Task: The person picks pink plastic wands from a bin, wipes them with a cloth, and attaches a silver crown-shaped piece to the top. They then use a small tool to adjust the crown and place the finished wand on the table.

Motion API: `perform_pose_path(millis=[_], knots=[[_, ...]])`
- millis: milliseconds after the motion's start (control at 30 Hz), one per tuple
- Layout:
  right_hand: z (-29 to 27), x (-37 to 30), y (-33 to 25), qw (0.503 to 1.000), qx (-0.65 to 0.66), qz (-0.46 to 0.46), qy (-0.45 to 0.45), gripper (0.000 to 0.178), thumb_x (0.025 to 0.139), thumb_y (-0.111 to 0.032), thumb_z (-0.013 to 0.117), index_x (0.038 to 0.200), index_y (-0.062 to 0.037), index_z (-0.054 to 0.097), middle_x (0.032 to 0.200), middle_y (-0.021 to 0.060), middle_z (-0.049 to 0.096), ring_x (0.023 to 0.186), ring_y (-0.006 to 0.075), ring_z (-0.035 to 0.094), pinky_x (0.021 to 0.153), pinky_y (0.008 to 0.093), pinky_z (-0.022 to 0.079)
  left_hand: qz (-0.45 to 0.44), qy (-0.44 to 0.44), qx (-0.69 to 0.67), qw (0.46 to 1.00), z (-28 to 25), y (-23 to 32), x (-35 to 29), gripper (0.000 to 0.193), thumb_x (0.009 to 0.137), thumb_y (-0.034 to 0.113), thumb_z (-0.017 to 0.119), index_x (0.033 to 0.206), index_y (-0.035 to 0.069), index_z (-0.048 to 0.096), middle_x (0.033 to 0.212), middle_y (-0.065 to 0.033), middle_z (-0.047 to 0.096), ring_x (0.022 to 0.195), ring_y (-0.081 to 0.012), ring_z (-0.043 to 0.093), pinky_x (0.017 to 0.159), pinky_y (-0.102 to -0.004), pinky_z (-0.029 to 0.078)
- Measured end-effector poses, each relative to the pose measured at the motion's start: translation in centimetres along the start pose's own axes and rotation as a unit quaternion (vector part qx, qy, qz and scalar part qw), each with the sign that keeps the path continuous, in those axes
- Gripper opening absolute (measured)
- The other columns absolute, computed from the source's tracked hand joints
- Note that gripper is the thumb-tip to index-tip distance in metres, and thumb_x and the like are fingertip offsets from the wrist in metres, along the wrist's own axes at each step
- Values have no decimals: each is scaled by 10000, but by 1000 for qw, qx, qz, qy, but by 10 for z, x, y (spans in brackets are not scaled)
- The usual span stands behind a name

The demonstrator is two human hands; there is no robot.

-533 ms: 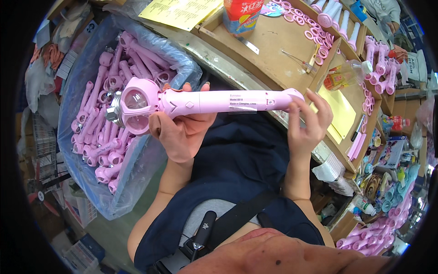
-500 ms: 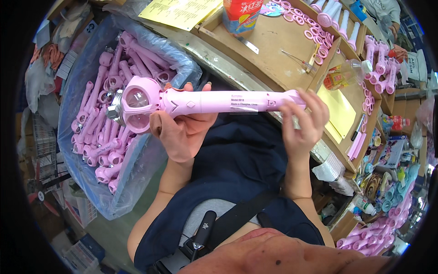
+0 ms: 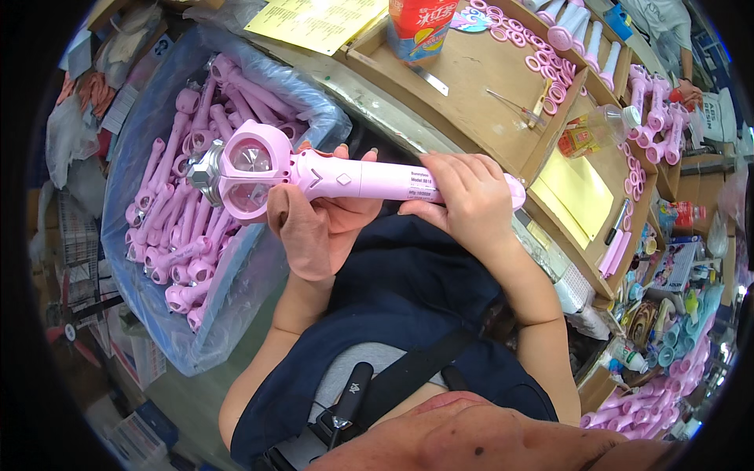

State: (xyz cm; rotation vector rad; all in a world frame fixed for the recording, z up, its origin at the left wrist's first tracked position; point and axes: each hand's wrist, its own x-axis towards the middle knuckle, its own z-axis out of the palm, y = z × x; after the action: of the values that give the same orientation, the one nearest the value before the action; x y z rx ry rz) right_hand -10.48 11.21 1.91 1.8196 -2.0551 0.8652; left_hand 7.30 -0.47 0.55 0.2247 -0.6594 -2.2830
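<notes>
Pink wand (image 3: pixel 338 177) — just one, gripped by left hand (image 3: pixel 338 222) near its head (image 3: pixel 255 171) and right hand (image 3: pixel 475 195) farther along

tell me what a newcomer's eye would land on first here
Probably the pink wand, held across the middle of the view by the left hand and right hand. Next, the blue bag at left, heaped with similar wands; then the red and blue container in the brown tray at the top.
</notes>
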Motion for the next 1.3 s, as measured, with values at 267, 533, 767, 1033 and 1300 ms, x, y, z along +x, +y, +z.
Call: perform_pose_path(millis=[267,533,767,1033,1300], knots=[[-26,-2,19,978,13,73,-195,634,671,-448,825,1121,-49,624,963,131,674,888,322,655,806,409,509,-1,0,40,999,-9,9,4,521,993,451,511,1378,126,382,1356,-136,525,1294,-429,471,1031,-611,397],[-13,-31,8,949,176,146,-216,541,719,-244,798,1194,-94,587,964,156,673,863,354,659,737,402,533,-58,-34,103,992,14,17,17,590,968,416,584,1420,123,346,1355,-122,525,1306,-397,473,1023,-567,417],[-96,-88,21,814,390,431,-13,453,743,-168,831,1138,-54,639,912,31,672,802,127,641,737,299,524,-301,31,250,920,36,-17,100,322,996,333,493,1120,41,552,963,-77,599,722,-169,596,565,-288,468],[-201,-64,204,806,257,466,258,323,888,-199,683,1114,8,582,801,43,627,631,106,598,541,248,497,-387,112,-188,896,93,-124,208,456,1003,355,504,1267,-15,473,1196,-133,584,1135,-290,560,1046,-464,427],[-179,-12,402,746,286,550,242,410,764,-165,734,1069,85,620,909,118,634,734,218,621,607,384,510,-456,-177,35,871,0,-125,74,310,1034,267,457,1214,40,569,1133,-117,667,1025,-247,653,941,-396,509]])
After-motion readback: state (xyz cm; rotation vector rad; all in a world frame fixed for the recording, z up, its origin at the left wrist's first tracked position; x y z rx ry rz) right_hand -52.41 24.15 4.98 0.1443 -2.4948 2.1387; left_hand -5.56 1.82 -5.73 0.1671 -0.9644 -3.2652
